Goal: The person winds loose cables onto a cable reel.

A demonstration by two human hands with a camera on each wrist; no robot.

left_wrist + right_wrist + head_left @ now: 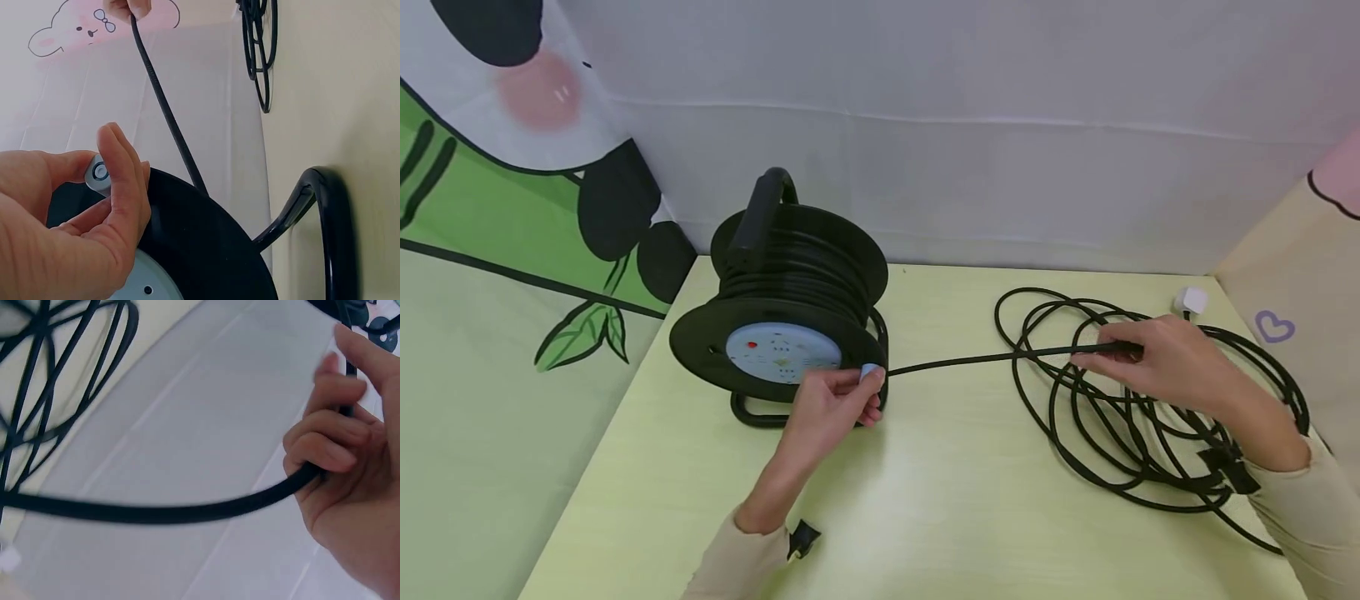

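Note:
A black cable reel (790, 308) with a pale blue socket face (782, 352) stands on a pale green table (940, 492). My left hand (838, 404) pinches the small light blue winding knob (870, 372) (97, 173) at the reel's rim (206, 244). A taut black cable (970, 360) (165, 106) runs from the reel to my right hand (1150, 358), whose fingers (328, 447) curl round the cable (175, 512). Behind and under that hand lies a loose heap of cable loops (1150, 417) ending in a white plug (1192, 300).
A grey cloth backdrop (970, 125) stands behind the table. A panda and bamboo panel (512, 167) closes the left side, a cream panel with a purple heart (1274, 327) the right. The reel's black tube stand (760, 412) rests on the table.

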